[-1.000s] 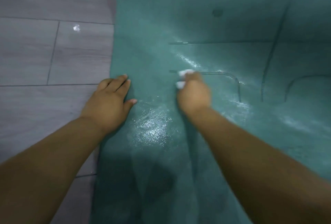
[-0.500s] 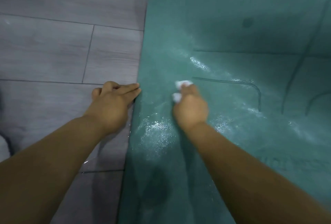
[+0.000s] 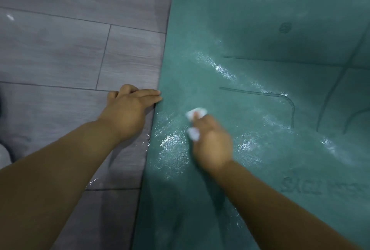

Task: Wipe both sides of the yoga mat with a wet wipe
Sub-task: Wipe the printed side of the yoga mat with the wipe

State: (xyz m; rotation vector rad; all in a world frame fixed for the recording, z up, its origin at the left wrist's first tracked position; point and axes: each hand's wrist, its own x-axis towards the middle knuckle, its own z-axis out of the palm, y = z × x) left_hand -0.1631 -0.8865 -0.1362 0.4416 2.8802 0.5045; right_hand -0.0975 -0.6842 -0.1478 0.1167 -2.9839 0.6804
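On floor (image 3: 60,53) by mat (image 3: 260,29) edge, L hand (image 3: 128,113), fingers straight, tips touching edge, R hand (image 3: 212,145) on mat, fingers curled round wipe (image 3: 195,123), wet sheen around.

I see the teal yoga mat (image 3: 260,69) as finely textured rubbery sheet, wet and glossy in streaks near the middle, matt farther off. The wet wipe (image 3: 193,134) looks soft white cloth. The floor (image 3: 60,49) on the left reads as grey wood-grain planks, dull satin.
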